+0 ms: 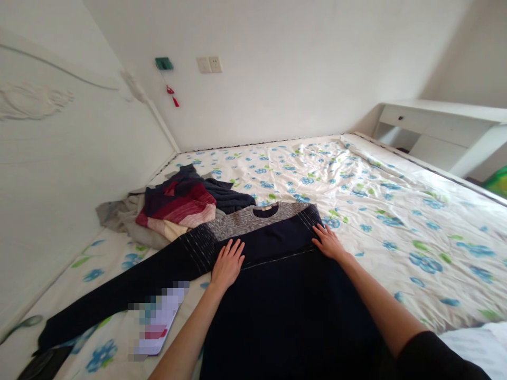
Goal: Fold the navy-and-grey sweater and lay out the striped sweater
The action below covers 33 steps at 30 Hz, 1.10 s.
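Observation:
A dark navy sweater (285,301) with a speckled grey yoke lies spread on the bed, its neckline pointing away from me. One sleeve (130,279) stretches out to the left. The other sleeve (273,237) is folded across the chest. My left hand (228,264) rests flat near the end of that folded sleeve, fingers extended. At the right shoulder, my right hand (328,243) presses down with spread fingers. Neither hand grips anything. The sweater's lower part runs out of the bottom of the view.
A heap of clothes (178,203) lies beyond the left sleeve. A blurred phone-like flat object (162,322) is left of my forearm. The flowered sheet (396,232) covers the bed. A white headboard (59,148) stands left, and a white desk (439,126) at the far right.

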Tool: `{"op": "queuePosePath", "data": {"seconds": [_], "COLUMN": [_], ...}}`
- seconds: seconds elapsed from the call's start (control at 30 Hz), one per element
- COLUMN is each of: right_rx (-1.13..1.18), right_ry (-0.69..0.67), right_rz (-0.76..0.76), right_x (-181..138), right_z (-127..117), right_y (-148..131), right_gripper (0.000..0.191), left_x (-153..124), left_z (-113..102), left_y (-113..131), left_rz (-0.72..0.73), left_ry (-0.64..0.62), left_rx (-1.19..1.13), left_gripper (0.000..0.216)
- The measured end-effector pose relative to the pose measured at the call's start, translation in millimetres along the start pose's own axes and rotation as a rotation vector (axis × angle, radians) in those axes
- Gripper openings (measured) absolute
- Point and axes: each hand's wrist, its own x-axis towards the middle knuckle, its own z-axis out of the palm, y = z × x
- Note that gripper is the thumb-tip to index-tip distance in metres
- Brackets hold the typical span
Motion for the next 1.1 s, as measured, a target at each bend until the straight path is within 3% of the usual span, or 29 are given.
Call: {"op": "queuePosePath", "data": {"seconds": [0.17,0.3,0.4,0.47,0.57,0.63,0.73,0.83,0.97,1.1], "right_rx": [-0.020,-0.036,-0.057,-0.057,-0.066,-0.105,-0.206,-0.252,-0.243,-0.237], "right_ry": [-0.061,-0.015,0.090,0.125,0.058,-0.010,-0.090,-0.110,-0.104,-0.114], "right_rz": [0.165,0.190,0.130,0.038,-0.112,-0.139,-0.067,0.019,0.115,0.202], "right_x": [-10,-5,7,17,32,40,47,46,42,31], "right_z": [12,7,7,13,28,38,44,36,24,18], "right_y": [26,25,-4,-32,-72,-86,-78,-48,-13,0], "right_gripper": [0.069,0.072,0.070,0.067,0.067,0.069,0.070,0.073,0.074,0.075], "left_x": [-12,-7,13,34,65,78,81,68,43,18], "left_z": [20,21,22,25,37,48,63,70,62,44], "left_y": [-16,-4,23,46,78,87,73,35,-12,-38], "left_rz": [-0.020,-0.094,-0.100,-0.019,0.123,0.155,0.144,0.113,0.086,0.101], "left_ry": [-0.047,-0.038,-0.007,-0.007,-0.054,-0.104,-0.140,-0.088,-0.041,-0.030], "left_rx": [-0.010,0.046,0.029,-0.014,-0.074,-0.075,-0.039,0.007,0.071,0.109], "left_gripper": [0.061,0.065,0.064,0.062,0.061,0.061,0.062,0.066,0.069,0.068]}}
